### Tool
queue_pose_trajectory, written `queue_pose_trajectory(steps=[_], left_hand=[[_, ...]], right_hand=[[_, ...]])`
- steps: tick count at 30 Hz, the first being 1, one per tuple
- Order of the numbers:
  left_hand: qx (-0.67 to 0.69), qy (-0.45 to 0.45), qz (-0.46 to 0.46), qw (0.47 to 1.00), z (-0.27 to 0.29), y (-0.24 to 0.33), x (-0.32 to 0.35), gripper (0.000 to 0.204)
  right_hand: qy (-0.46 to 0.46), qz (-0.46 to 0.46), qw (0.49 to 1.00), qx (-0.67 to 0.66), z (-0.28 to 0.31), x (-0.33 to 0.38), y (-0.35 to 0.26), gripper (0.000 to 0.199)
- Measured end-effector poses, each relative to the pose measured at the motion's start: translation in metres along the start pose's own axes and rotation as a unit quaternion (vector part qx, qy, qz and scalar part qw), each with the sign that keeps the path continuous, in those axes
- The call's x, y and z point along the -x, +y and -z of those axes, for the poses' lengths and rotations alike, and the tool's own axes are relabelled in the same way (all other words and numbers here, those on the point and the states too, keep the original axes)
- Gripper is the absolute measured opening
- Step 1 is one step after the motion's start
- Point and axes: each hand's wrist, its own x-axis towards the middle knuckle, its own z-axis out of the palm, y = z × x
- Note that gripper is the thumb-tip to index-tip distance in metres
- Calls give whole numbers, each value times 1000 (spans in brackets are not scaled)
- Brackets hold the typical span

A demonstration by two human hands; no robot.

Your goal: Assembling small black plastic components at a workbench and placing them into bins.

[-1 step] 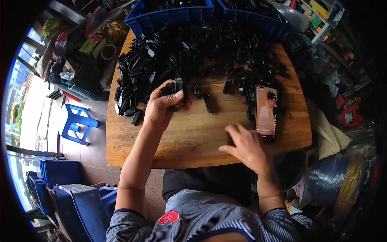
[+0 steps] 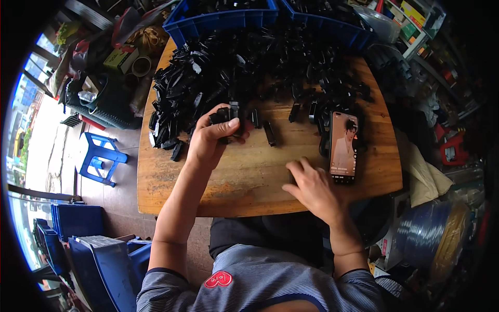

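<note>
A small black plastic part point(image 2: 227, 115) sits pinched in my left hand point(image 2: 210, 140), thumb on top and fingers curled beneath it, just above the wooden table point(image 2: 218, 187) near its middle. My right hand point(image 2: 312, 190) lies flat on the wood near the front edge, fingers spread and holding nothing, well apart from the left.

Behind my left hand a big heap of black parts point(image 2: 208, 78) covers the far half of the table. A few loose black pieces point(image 2: 270, 133) lie on bare wood between the heap and my hands. A phone point(image 2: 343, 146) lies face up just beside my right hand, its screen lit with a picture of a person.

Two blue plastic bins point(image 2: 208, 23) stand at the far edge of the table. Off the far left corner sits a green-and-yellow box point(image 2: 118, 57) with a roll of tape point(image 2: 140, 66) beside it. On the upper right a shelf holds small coloured boxes point(image 2: 416, 15), yellow, green and red; I cannot make out their labels. On the floor to my left stands a blue stool point(image 2: 99, 158), with blue crates point(image 2: 88, 244) nearer me. A coil of blue and yellow cable point(image 2: 434, 242) lies to my right.
</note>
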Motion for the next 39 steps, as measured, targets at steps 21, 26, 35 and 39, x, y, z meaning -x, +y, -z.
queue_pose_trajectory(steps=[21, 26, 35, 39], left_hand=[[66, -16, 147, 987, -13, -14, -2, 38], [52, -55, 107, 991, -5, -26, 5, 35], [-130, -36, 15, 991, -28, -22, 3, 74], [34, -84, 108, 990, -34, -18, 9, 67]], right_hand=[[244, 104, 907, -326, -4, -72, -2, 21], [271, 192, 904, -268, -16, -74, -12, 24], [37, 12, 847, -530, 0, -79, 2, 25], [124, -5, 872, -473, -2, -77, -3, 28]])
